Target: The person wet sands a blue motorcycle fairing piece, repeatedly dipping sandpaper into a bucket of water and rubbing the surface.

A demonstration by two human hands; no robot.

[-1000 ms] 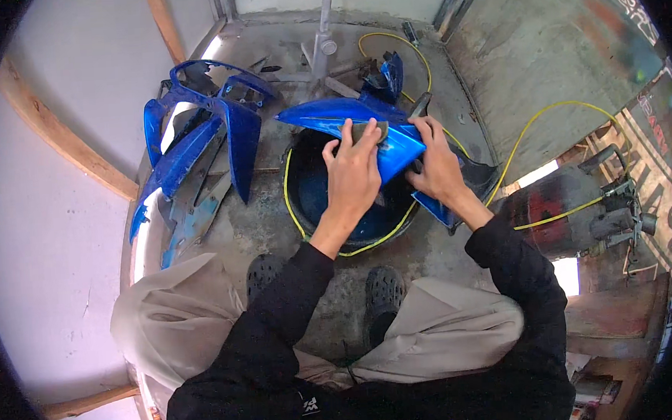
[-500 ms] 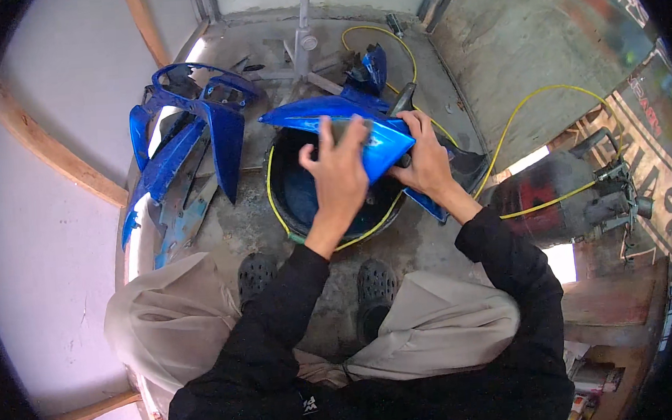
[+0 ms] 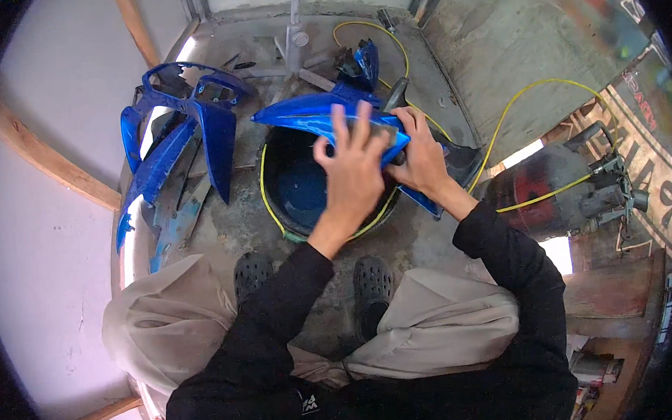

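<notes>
A glossy blue plastic fairing panel (image 3: 290,120), long and pointed at the left end, is held over a black tub (image 3: 272,202). My right hand (image 3: 425,158) grips the panel's right end, thumb below and fingers over the top edge. My left hand (image 3: 352,166) lies over the panel's face, its fingers spread and blurred by motion. Under its outer fingers, a small grey-brown pad (image 3: 383,135) is pressed on the panel; its exact kind is unclear. Dark bluish water (image 3: 300,189) appears to lie in the tub.
More blue fairing parts (image 3: 216,140) lie at the left by the wall. Another blue and black part (image 3: 362,66) is behind the tub, near a grey metal stand (image 3: 295,43). A yellow hose (image 3: 512,126) runs to a dark tank (image 3: 542,190) at the right. My clogs (image 3: 374,285) are in front.
My left hand has slid to the right along the panel with the pad, nearer my right hand. The panel's lit face is tilted differently. My right hand keeps its grip.
</notes>
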